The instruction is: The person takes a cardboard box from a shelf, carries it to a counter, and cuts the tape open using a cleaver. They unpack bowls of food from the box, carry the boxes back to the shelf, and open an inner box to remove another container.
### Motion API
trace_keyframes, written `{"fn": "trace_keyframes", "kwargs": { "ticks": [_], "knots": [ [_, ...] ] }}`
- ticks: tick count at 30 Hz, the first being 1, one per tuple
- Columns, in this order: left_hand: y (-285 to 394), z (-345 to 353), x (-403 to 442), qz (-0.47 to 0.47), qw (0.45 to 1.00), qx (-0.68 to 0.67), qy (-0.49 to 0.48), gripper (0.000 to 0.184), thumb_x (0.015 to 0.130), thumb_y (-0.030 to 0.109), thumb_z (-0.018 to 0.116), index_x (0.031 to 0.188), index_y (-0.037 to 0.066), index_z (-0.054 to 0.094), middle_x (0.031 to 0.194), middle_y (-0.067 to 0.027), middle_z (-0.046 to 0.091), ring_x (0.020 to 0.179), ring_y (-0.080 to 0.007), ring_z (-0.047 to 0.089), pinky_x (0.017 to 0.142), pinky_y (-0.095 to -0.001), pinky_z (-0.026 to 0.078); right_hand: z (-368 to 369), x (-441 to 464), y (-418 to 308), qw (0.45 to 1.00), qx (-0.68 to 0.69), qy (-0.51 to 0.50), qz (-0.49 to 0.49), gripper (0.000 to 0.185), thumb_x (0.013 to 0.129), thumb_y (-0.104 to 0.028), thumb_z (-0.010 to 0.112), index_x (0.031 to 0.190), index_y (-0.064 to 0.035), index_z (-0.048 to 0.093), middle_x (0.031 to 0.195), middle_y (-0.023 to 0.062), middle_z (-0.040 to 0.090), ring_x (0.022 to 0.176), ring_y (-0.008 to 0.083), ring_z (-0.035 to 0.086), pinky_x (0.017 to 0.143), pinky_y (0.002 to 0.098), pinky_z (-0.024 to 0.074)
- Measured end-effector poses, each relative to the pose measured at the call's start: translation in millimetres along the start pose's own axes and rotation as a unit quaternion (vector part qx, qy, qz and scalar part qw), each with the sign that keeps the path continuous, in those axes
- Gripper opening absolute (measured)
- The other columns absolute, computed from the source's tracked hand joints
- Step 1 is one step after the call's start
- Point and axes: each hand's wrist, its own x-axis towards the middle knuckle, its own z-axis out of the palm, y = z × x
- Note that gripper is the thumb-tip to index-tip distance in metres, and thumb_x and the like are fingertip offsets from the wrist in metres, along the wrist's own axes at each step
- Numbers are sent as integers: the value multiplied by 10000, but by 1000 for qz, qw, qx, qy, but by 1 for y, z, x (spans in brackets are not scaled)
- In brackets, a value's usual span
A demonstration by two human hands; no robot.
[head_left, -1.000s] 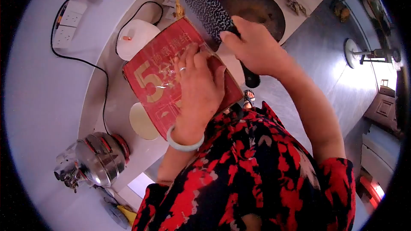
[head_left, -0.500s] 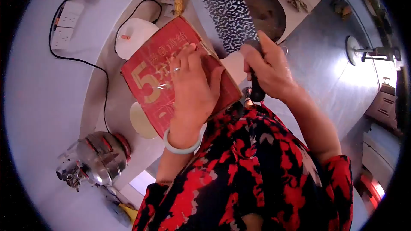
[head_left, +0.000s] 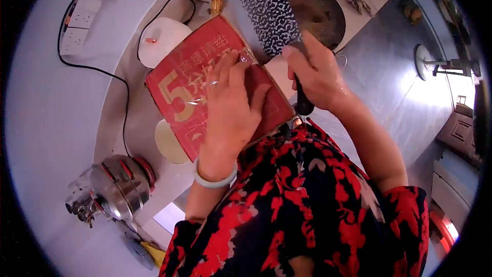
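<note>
Head view: a red carton occupies the center of the frame, lying at an angle on the pale counter. A broad knife extends from right of center toward the upper edge of the frame, its blade beside the carton's upper-right edge. Contact between blade and carton cannot be confirmed.

Hand state: the left hand is laid palm down over the carton, fingers extended and slightly bent, gripping nothing visible. The right hand is closed around the knife's handle; the handle's dark butt projects below the fist.

Handling, carton: expected to be light and moderately stiff, liable to crease or crush under hard pressure. The glossy face may slip. Hold by flat pressure on the broad face or by the edges; keep fingers away from the edge nearest the blade.

Handling, knife: expected to be rigid and heavier toward the blade. Take hold by the handle only.

Appearance: the carton is red, with gold characters and a large gold "5". Shiny highlights suggest clear tape on its face; the edges show brown and look worn. The blade carries a black-and-white mottled pattern beside a plain grey strip facing the carton.
</note>
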Motion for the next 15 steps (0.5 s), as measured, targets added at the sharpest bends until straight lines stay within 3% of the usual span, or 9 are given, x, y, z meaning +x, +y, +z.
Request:
{"fn": "trace_keyframes", "kwargs": {
  "ticks": [7,10,13,15],
  "knots": [
    [2,1,-2,-12,1000,-13,15,453,774,129,694,1159,-5,496,1284,-236,449,1186,-432,422,1041,-511,306,2,-7,-14,999,-37,13,26,309,878,-262,591,854,26,481,665,240,555,618,382,578,573,430,448],
    [2,0,-4,-25,999,-44,20,450,759,117,702,1148,-7,513,1242,-219,451,1151,-429,422,999,-501,337,-6,-3,-6,993,-110,-43,-24,208,912,-212,552,871,-12,509,625,33,559,513,101,553,493,275,474],
    [2,-3,-1,-23,999,-41,11,418,747,99,706,1115,-11,540,1193,-207,461,1101,-424,433,949,-493,363,-17,11,-9,987,-94,-128,37,208,905,-211,563,868,-10,521,623,27,555,511,101,553,495,267,482],
    [2,-2,0,-15,999,-37,23,397,741,88,707,1093,-12,554,1168,-203,466,1074,-420,442,934,-489,371,-11,14,-12,993,-72,-91,27,298,854,-266,591,806,22,532,644,174,556,584,283,584,548,378,465]
  ]
}}
